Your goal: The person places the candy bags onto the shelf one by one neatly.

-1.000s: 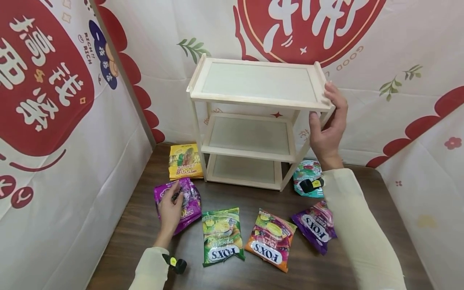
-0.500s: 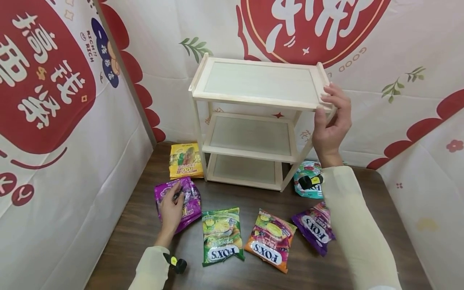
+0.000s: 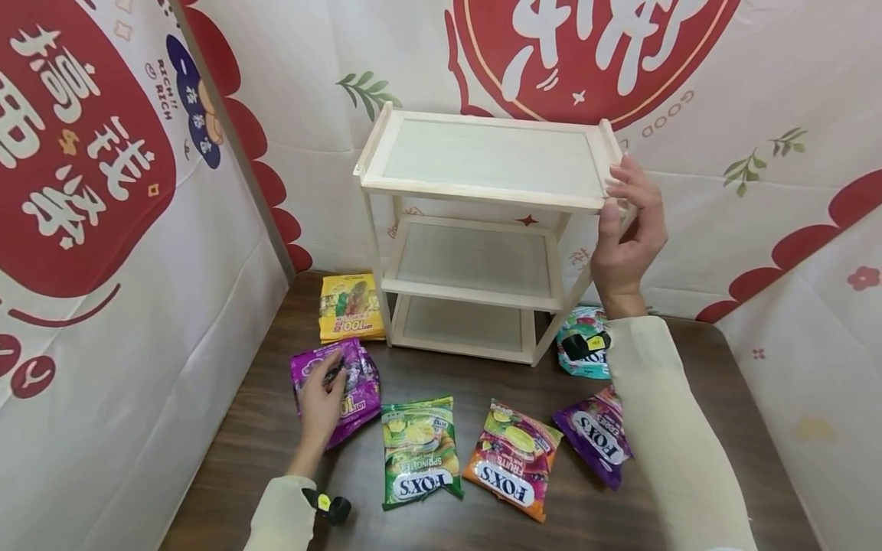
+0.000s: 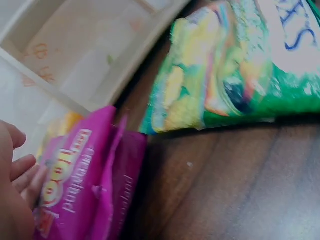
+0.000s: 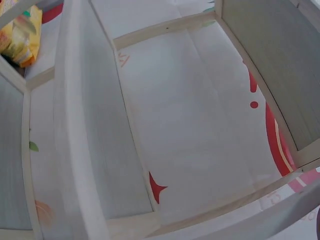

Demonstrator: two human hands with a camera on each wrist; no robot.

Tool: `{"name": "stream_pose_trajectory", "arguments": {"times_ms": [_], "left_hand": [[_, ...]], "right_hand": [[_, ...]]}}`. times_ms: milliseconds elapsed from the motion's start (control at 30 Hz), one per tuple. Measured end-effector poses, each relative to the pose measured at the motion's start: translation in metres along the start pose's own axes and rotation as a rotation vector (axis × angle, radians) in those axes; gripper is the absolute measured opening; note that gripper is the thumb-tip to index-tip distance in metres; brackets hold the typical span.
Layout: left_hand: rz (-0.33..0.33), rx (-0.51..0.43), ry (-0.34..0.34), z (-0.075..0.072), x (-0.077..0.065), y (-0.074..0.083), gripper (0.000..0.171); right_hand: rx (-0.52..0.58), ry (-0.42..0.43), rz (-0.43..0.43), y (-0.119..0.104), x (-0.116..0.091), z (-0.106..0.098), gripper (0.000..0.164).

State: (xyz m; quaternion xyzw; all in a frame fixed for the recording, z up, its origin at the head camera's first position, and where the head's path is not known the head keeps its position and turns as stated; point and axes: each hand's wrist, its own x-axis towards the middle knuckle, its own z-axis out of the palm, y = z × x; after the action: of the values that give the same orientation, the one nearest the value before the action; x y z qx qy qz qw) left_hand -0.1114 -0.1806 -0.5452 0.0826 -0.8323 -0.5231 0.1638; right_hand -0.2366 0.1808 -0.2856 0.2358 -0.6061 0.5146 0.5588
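A three-tier shelf of pale wood (image 3: 475, 195) stands upright at the back of the brown table. My right hand (image 3: 630, 233) holds its top right corner, the thumb at the front edge and the fingers over the side. The right wrist view looks through the shelf frame (image 5: 75, 120); that hand is out of sight there. My left hand (image 3: 321, 402) rests on a purple candy bag (image 3: 358, 390), its fingers loosely bent. In the left wrist view those fingers (image 4: 25, 175) lie against the bag's printed side.
A yellow candy bag (image 3: 351, 308) lies by the shelf's left leg. In front are green (image 3: 422, 451) and orange-red (image 3: 515, 459) FOX'S bags. To the right lie a dark purple bag (image 3: 594, 436) and a teal one (image 3: 582, 363), both partly behind my sleeve. Printed cloth walls (image 3: 310, 207) enclose the table.
The right thumb has shifted from under the shelf's top rim to its front edge, and the fingers have settled slightly. The left hand stays on the purple bag. The shelf shows no clear movement.
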Motion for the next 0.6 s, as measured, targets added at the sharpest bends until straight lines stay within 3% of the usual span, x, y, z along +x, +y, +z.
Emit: {"name": "stream_pose_trajectory", "arguments": {"times_ms": [200, 433, 600], "left_hand": [[0.087, 0.017, 0.075, -0.016, -0.011, 0.002, 0.033], [0.238, 0.006, 0.159, -0.025, -0.023, -0.012, 0.03], [0.237, 0.053, 0.228, -0.029, -0.026, -0.015, 0.031]], "right_hand": [[0.042, 0.021, 0.025, 0.003, -0.003, 0.001, 0.042], [0.055, 0.041, 0.05, 0.005, -0.003, -0.003, 0.047], [0.08, 0.034, 0.032, 0.008, -0.005, 0.0, 0.047]]}}
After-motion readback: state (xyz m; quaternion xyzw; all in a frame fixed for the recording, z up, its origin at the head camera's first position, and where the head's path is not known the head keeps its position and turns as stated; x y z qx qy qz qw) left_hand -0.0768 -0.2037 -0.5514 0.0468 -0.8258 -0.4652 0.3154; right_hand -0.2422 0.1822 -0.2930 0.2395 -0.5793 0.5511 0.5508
